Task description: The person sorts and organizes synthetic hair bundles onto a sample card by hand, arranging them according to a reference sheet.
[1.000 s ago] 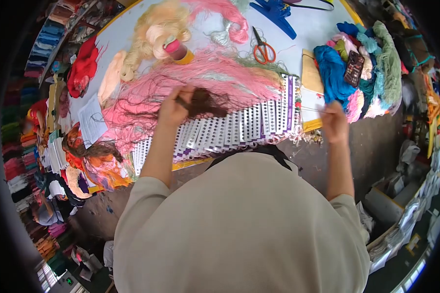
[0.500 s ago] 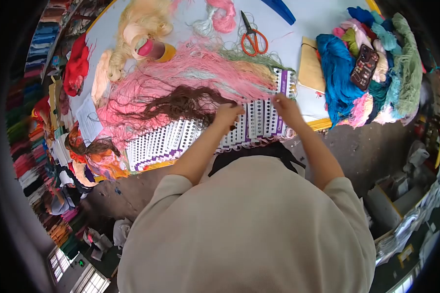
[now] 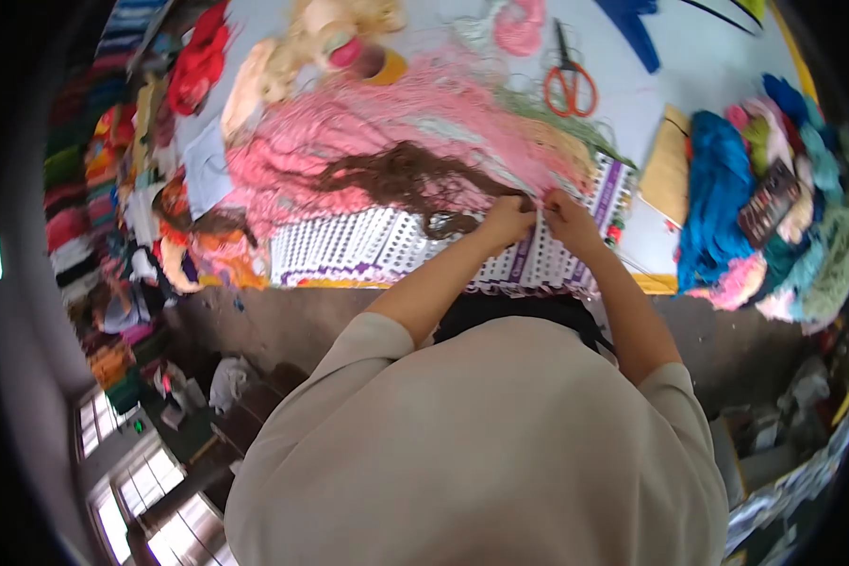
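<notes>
Hands drawn together since before | left hand (image 3: 506, 221) – right hand (image 3: 568, 219) both pinch brown thread (image 3: 407, 179) over card (image 3: 377, 247)

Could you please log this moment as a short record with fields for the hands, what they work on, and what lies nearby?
left hand: left hand pinching the end of the brown yarn over the card
right hand: right hand close beside the left, fingers on the same spot of the card
card: white, rows of holes, purple edge, lying on the table
nearby: pink yarn under the brown yarn; scissors beyond; blue yarn to the right
</notes>
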Demonstrator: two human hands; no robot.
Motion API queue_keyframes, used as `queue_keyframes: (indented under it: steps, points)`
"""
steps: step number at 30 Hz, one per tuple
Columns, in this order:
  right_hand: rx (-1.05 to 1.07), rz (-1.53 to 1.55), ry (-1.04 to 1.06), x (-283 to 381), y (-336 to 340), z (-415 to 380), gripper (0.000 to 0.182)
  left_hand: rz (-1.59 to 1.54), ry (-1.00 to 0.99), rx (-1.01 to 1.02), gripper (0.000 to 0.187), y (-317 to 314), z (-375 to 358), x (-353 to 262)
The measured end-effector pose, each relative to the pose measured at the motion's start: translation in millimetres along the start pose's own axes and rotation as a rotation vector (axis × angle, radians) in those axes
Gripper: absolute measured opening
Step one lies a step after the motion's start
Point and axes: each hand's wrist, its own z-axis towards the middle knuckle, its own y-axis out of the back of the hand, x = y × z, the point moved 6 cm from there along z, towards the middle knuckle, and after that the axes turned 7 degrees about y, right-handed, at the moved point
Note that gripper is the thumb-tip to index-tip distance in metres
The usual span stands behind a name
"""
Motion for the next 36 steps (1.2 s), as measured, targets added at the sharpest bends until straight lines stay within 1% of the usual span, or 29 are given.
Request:
queue_keyframes:
  steps: [2,3,5,6,8,9,11,12,13,15,16,17,18,19,20,21,22,24,25,26,27,28,29,30,31,32,34,35,36]
  points:
    - [0.011,0.136,-0.009,7.1,0.4,-2.7,0.011,0.198,-0.051,-0.055,0.016,4.2,1.1,-4.5]
    - [-0.014,0.194,0.018,6.8,-1.1,-1.9,0.012,0.355,-0.101,-0.106,0.019,8.1,-4.9,-11.9]
    - [-0.046,0.234,0.068,4.2,-3.7,-1.2,0.014,0.441,-0.316,-0.237,0.022,20.8,-12.4,-22.0]
    - [-0.047,0.266,0.039,0.2,-5.0,-2.4,0.012,0.38,-0.312,-0.264,0.021,29.4,-12.4,-20.0]
    - [0.002,0.245,-0.037,-5.4,-7.2,-0.9,0.01,-0.179,-0.204,-0.181,0.017,32.5,-18.6,-16.9]
    - [0.008,0.245,-0.032,-4.2,-6.9,-1.2,0.01,-0.344,-0.053,-0.075,0.012,28.5,-23.8,-13.9]
    - [0.025,0.214,-0.012,-1.0,-7.0,0.5,0.009,-0.614,0.119,0.165,0.015,15.6,-29.0,-10.5]
    - [0.04,0.247,-0.014,-0.5,-7.1,0.5,0.01,-0.639,0.09,0.36,0.019,6.7,-28.9,-9.4]
    - [0.042,0.247,-0.011,1.2,-7.9,0.4,0.01,-0.641,0.088,0.357,0.019,4.9,-33.3,-13.2]
    - [0.019,0.479,-0.029,2.3,-8.4,-2.3,0.014,-0.424,0.07,0.321,0.022,-3.5,-41.7,-18.7]
    - [0.022,0.474,-0.03,8.9,-5.2,-3.6,0.014,-0.315,0.073,0.318,0.023,-5.5,-35.3,-14.5]
    - [0.047,0.496,-0.087,14.3,-2.4,-4.9,0.017,-0.318,0.072,0.32,0.023,-9.8,-31.3,-9.8]
    - [0.068,0.518,-0.145,16.2,-0.2,-7.3,0.02,-0.082,0.019,0.196,0.023,-9.6,-26.0,-6.1]
    - [0.093,0.566,-0.137,12.0,-1.7,-8.0,0.023,0.155,-0.036,0.076,0.023,-10.5,-22.8,-6.8]
    - [0.076,0.596,-0.109,8.9,-4.5,-7.8,0.024,0.406,-0.107,0.026,0.023,-7.6,-23.9,-11.2]
    - [0.053,0.625,-0.082,5.0,-6.6,-7.6,0.025,0.564,-0.203,-0.046,0.024,-1.2,-13.4,-4.7]
    - [0.037,0.593,-0.044,9.5,-4.6,-7.9,0.028,0.718,-0.304,-0.119,0.026,3.6,-1.8,3.1]
    - [0.03,0.128,0.089,2.1,-2.2,-7.2,0.033,0.681,-0.308,-0.33,0.032,41.4,-28.6,-25.8]
    - [0.027,0.12,0.064,-1.5,-6.0,-8.1,0.037,0.59,-0.34,-0.315,0.032,67.5,-24.6,-21.8]
    - [0.028,0.078,0.047,3.7,-6.5,-9.7,0.038,0.758,-0.511,-0.237,0.029,89.4,-50.7,-49.5]
    - [0.03,0.037,0.032,8.8,-6.1,-10.8,0.039,0.587,-0.289,-0.18,0.025,122.0,-60.1,-55.3]
    - [-0.004,0.056,0.043,5.1,-8.7,-10.5,0.041,0.157,-0.17,-0.125,0.021,161.2,-68.6,-56.7]
    - [0.001,0.062,0.024,8.3,-8.0,-11.6,0.042,-0.288,-0.074,-0.119,0.019,200.4,-78.3,-57.7]
    - [0.006,0.068,0.007,11.8,-7.1,-13.0,0.042,-0.533,-0.104,-0.14,0.017,233.8,-86.4,-61.5]
    - [-0.001,0.046,0.022,11.5,-8.3,-13.5,0.042,-0.695,-0.275,-0.269,0.019,262.0,-100.7,-69.3]
    - [-0.009,0.04,0.021,10.7,-9.3,-14.2,0.042,-0.713,-0.365,-0.453,0.019,276.3,-122.2,-83.2]
    - [-0.014,0.014,0.021,9.9,-11.9,-15.2,0.042,-0.573,-0.384,-0.5,0.02,297.8,-130.7,-77.5]
    - [-0.025,0.008,0.024,6.6,-17.0,-16.6,0.042,-0.569,-0.343,-0.403,0.024,285.0,-134.1,-75.5]
    - [-0.075,0.032,0.031,4.7,-20.5,-17.7,0.043,-0.598,-0.306,-0.244,0.027,263.6,-132.8,-72.7]
